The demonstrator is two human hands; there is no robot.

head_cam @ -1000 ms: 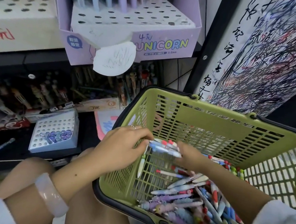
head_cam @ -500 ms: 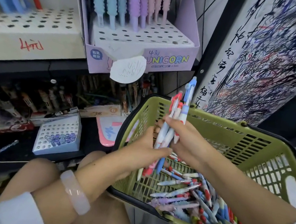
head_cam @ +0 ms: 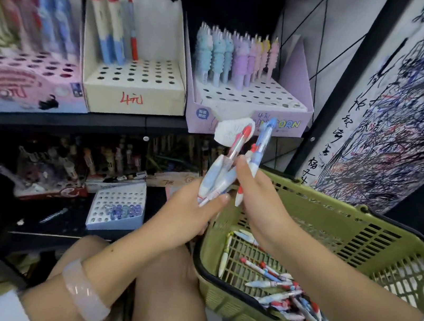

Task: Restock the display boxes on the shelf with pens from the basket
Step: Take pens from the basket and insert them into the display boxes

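My left hand [head_cam: 199,208] grips a small bunch of white-and-blue pens [head_cam: 216,177] with red tops, held upright above the basket's left rim. My right hand [head_cam: 257,198] holds a blue-topped pen [head_cam: 258,151] beside that bunch. The green basket [head_cam: 361,228] sits at my right knee with several more pens [head_cam: 291,298] loose on its bottom. On the shelf a cream display box [head_cam: 136,87] marked in red holds three pens at its back left; most of its holes are bare. The lilac unicorn box [head_cam: 248,102] stands to its right.
A pink display box [head_cam: 22,86] stands at the shelf's left. On the lower shelf lie a small white holed box [head_cam: 117,206] and a loose pen [head_cam: 53,215]. A scribbled-on panel [head_cam: 412,114] rises at the right. My knees are below the hands.
Both hands have lifted out of the basket with the pens, which now stand upright. My view has tilted up and left, bringing the cream and pink boxes into sight.
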